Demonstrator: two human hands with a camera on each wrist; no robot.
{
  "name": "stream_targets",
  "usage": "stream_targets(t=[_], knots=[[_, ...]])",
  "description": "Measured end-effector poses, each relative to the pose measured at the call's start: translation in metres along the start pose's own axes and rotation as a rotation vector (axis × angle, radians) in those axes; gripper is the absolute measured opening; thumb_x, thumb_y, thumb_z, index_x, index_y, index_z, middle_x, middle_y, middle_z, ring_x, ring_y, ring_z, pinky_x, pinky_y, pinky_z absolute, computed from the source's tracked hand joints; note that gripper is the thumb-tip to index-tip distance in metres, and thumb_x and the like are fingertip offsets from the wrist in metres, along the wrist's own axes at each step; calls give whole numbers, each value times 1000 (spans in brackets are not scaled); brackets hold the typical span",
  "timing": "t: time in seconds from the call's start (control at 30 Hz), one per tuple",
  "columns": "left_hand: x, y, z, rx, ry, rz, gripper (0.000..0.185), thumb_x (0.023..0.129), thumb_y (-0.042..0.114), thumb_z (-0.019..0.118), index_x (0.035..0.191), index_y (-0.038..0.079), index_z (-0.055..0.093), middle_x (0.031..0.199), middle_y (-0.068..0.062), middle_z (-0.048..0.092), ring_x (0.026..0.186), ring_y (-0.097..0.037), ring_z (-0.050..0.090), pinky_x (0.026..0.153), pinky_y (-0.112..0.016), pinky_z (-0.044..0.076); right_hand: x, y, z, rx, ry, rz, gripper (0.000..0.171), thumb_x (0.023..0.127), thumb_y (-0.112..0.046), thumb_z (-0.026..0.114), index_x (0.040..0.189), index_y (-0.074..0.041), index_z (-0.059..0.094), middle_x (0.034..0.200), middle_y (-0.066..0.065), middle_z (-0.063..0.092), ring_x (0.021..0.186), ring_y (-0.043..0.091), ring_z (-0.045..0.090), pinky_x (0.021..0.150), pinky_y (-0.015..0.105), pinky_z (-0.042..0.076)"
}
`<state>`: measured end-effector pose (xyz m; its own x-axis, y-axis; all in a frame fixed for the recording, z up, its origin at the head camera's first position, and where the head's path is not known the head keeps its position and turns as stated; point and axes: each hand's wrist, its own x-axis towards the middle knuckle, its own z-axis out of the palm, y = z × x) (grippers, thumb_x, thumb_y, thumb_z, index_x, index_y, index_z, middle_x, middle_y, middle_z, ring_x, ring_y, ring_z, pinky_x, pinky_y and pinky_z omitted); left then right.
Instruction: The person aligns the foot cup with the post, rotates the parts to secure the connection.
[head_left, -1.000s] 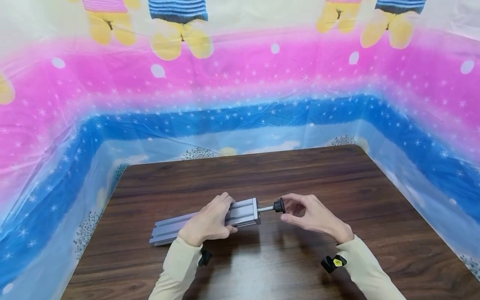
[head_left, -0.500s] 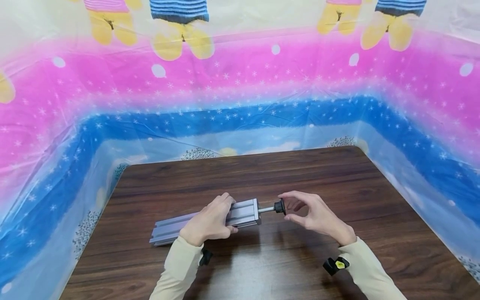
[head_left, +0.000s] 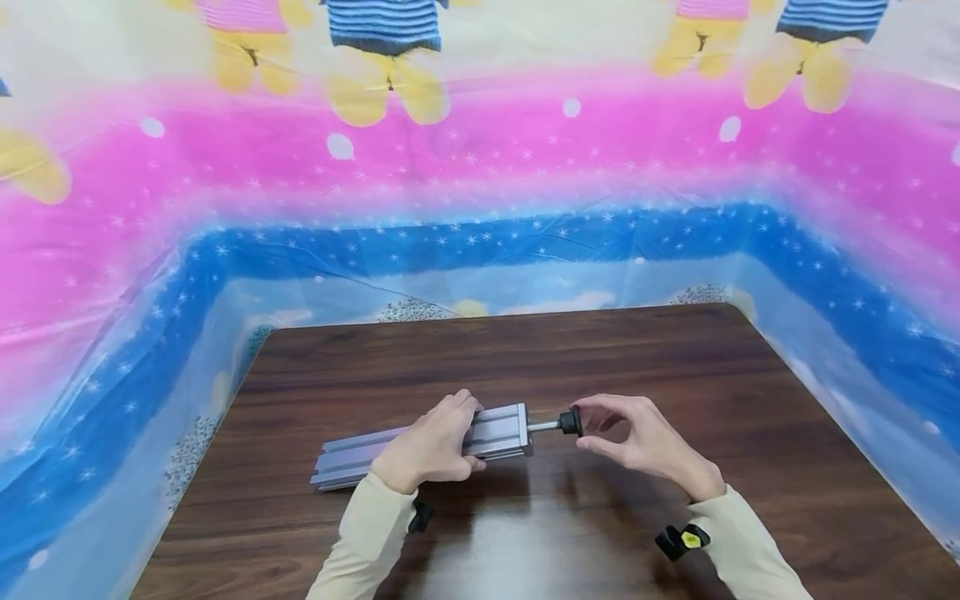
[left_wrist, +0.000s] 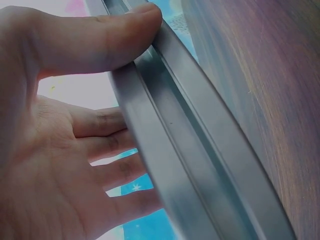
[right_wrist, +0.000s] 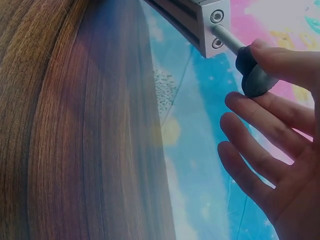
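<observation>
Flanking the aluminium bar (head_left: pixel 420 444): bare wooden table (head_left: pixel 600 358); starry curtain (head_left: pixel 480 242)

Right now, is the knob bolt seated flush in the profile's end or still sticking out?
Sticking out: bare threaded shank shows between black knob and aluminium profile end face.

The right hand (right_wrist: pixel 280 150) pinches a black knob (right_wrist: pixel 256 75) between thumb and forefinger, its other fingers (right_wrist: pixel 260 130) spread loosely below. The knob sits on a threaded rod (right_wrist: pixel 227 39) entering the end face of a grey aluminium bar (right_wrist: pixel 200 20), which hangs above the wooden bench (right_wrist: pixel 75 140).
</observation>
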<state>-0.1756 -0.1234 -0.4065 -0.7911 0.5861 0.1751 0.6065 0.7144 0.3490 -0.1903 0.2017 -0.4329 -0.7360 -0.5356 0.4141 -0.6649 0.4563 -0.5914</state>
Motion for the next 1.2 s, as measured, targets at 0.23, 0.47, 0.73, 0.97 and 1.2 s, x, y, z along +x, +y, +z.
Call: stream_targets(t=[0.23, 0.47, 0.73, 0.97, 1.2], knots=[[-3, -3, -1, 31, 7, 26, 47, 74, 18, 84, 109, -1, 60, 96, -6, 53, 83, -20, 47, 76, -32, 45, 1, -1, 4, -27, 6, 19, 30, 88, -20, 80, 117, -17, 71, 91, -13, 71, 79, -1, 64, 73, 33, 57], [-1, -2, 1, 18, -19, 17, 49, 76, 19, 84, 112, -1, 60, 96, -5, 53, 83, -18, 45, 76, -31, 43, 0, -2, 5, -5, -20, 65, 16, 91, -23, 77, 105, -24, 72, 85, -17, 70, 76, -1, 65, 73, 32, 57], [-4, -1, -1, 10, -23, -7, 51, 77, 19, 84, 116, -2, 60, 100, -7, 54, 84, -19, 45, 75, -31, 43, 4, -3, 8, 22, -45, 111, 6, 97, -25, 69, 93, -28, 73, 79, -13, 71, 71, 0, 65, 68, 30, 56], [-3, 0, -1, 15, -28, -4, 51, 77, 20, 84, 115, -1, 59, 100, -6, 54, 85, -18, 46, 75, -31, 44, 3, -3, 7, 36, -70, 133, 19, 100, -25, 64, 81, -26, 68, 70, -16, 65, 62, 1, 62, 58, 28, 53], [-3, 1, -3, 5, -24, -9, 50, 77, 20, 85, 114, -2, 59, 98, -6, 53, 82, -18, 43, 73, -31, 41, 6, -9, 5, -18, -98, 186, 24, 103, -31, 59, 81, -23, 67, 67, -9, 63, 53, 0, 51, 51, 22, 42]])
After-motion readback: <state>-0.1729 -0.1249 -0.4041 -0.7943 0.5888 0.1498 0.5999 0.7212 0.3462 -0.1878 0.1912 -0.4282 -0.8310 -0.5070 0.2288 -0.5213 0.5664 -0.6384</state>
